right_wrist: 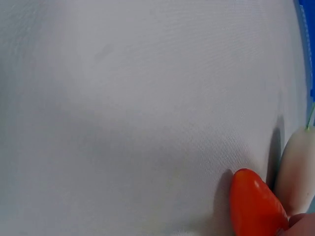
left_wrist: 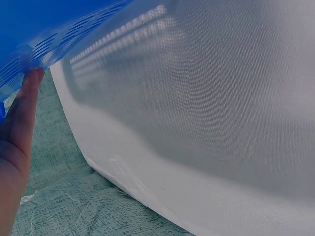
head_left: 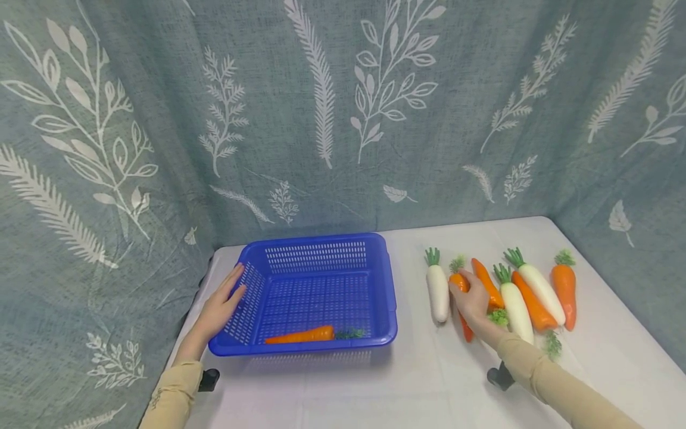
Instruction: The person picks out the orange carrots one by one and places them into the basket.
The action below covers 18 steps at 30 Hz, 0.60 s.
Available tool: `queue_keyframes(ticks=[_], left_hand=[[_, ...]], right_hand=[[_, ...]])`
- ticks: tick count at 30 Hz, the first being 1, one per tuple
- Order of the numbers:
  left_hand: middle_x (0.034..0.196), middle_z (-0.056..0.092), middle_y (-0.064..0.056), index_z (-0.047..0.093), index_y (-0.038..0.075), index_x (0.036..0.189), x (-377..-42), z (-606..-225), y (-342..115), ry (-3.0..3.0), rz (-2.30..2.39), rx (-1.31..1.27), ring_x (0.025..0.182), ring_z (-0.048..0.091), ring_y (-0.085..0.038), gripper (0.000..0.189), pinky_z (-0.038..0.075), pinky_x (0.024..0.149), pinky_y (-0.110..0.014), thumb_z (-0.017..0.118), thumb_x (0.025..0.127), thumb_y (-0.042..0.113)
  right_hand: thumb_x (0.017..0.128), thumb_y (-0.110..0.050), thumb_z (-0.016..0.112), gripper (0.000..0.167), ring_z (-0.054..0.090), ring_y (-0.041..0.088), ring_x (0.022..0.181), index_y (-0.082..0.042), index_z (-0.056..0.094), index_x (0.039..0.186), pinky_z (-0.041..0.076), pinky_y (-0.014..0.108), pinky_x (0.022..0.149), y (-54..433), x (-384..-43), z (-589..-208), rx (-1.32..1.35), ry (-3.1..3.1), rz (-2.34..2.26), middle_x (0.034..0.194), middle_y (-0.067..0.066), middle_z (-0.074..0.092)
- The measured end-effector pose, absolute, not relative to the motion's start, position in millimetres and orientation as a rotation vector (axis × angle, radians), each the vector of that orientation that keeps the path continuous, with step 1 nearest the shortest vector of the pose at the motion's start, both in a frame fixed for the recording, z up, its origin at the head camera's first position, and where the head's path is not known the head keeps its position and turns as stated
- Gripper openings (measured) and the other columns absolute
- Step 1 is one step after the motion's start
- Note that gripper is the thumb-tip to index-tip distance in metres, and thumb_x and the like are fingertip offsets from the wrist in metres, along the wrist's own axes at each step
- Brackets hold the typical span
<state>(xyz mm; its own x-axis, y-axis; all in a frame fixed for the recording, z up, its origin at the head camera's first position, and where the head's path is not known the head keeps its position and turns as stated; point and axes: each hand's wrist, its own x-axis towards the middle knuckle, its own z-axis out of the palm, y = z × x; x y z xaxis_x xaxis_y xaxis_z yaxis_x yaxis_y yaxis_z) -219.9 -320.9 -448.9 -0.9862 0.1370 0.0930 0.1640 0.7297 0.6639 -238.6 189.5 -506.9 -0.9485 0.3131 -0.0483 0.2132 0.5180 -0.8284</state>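
My left hand (head_left: 220,307) lies against the left side of a blue plastic basket (head_left: 389,298), fingers extended along its rim. In the left wrist view, the fingertips touch the basket's slotted wall (left_wrist: 54,44). Inside the basket, along its near side, lies a carrot (head_left: 305,336) with a green top. On the right, my right hand (head_left: 473,298) pinches another carrot (head_left: 458,281) near its leafy end; the hand covers part of it. The right wrist view shows that carrot's orange body (right_wrist: 253,204) low in the frame, beside a white radish (right_wrist: 297,169).
Right of my right hand lie more carrots, one orange (head_left: 564,292) at the far right, and white radishes (head_left: 541,292) with green tops, some overlapping. A white cloth (head_left: 343,393) covers the table. A patterned green curtain (head_left: 343,179) hangs behind and at the sides.
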Motion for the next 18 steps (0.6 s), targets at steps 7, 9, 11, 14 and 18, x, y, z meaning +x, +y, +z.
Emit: queue_keyframes(ticks=[7, 9, 11, 14, 18], left_hand=[[0.157, 0.016, -0.022, 0.023, -0.002, 0.149, -221.4, -451.6, -321.8, -2.885, -1.107, -0.254, 0.143, 0.016, -0.046, 0.055, 0.015, 0.114, -0.062, 0.04, 0.102, 0.021], [0.157, 0.017, -0.022, 0.023, -0.002, 0.149, -221.8, -452.1, -322.0, -2.884, -1.106, -0.256, 0.143, 0.016, -0.046, 0.055, 0.015, 0.114, -0.062, 0.041, 0.102, 0.021], [0.157, 0.016, -0.022, 0.023, -0.002, 0.149, -221.8, -452.0, -322.2, -2.884, -1.111, -0.254, 0.143, 0.015, -0.046, 0.055, 0.015, 0.114, -0.062, 0.041, 0.102, 0.021], [0.157, 0.016, -0.022, 0.022, -0.002, 0.149, -221.6, -451.0, -322.1, -2.887, -1.114, -0.249, 0.143, 0.015, -0.046, 0.055, 0.015, 0.114, -0.062, 0.041, 0.102, 0.021], [0.157, 0.016, -0.022, 0.022, -0.002, 0.149, -221.1, -449.5, -321.6, -2.892, -1.116, -0.246, 0.143, 0.015, -0.046, 0.055, 0.014, 0.114, -0.062, 0.04, 0.102, 0.02]], right_hand=[[0.091, -0.018, 0.058, 0.051, 0.034, 0.039, 0.136, -0.005, 0.044, 0.139, 0.026, 0.051, 0.116, 188.2, -239.5, -509.8, -0.448, -2.651, 1.439, 0.146, 0.02, 0.04], [0.091, -0.018, 0.058, 0.051, 0.034, 0.039, 0.136, -0.005, 0.045, 0.138, 0.027, 0.051, 0.116, 188.1, -239.8, -510.2, -0.441, -2.654, 1.439, 0.146, 0.019, 0.04], [0.091, -0.018, 0.058, 0.051, 0.034, 0.039, 0.136, -0.005, 0.044, 0.139, 0.027, 0.051, 0.115, 188.2, -240.2, -510.4, -0.436, -2.659, 1.444, 0.147, 0.019, 0.04], [0.091, -0.017, 0.059, 0.051, 0.035, 0.039, 0.136, -0.006, 0.044, 0.139, 0.028, 0.051, 0.115, 188.3, -240.2, -510.6, -0.438, -2.658, 1.463, 0.148, 0.019, 0.039], [0.091, -0.018, 0.059, 0.051, 0.036, 0.038, 0.135, -0.006, 0.044, 0.139, 0.029, 0.051, 0.114, 188.8, -241.2, -512.2, -0.448, -2.646, 1.479, 0.148, 0.018, 0.039]])
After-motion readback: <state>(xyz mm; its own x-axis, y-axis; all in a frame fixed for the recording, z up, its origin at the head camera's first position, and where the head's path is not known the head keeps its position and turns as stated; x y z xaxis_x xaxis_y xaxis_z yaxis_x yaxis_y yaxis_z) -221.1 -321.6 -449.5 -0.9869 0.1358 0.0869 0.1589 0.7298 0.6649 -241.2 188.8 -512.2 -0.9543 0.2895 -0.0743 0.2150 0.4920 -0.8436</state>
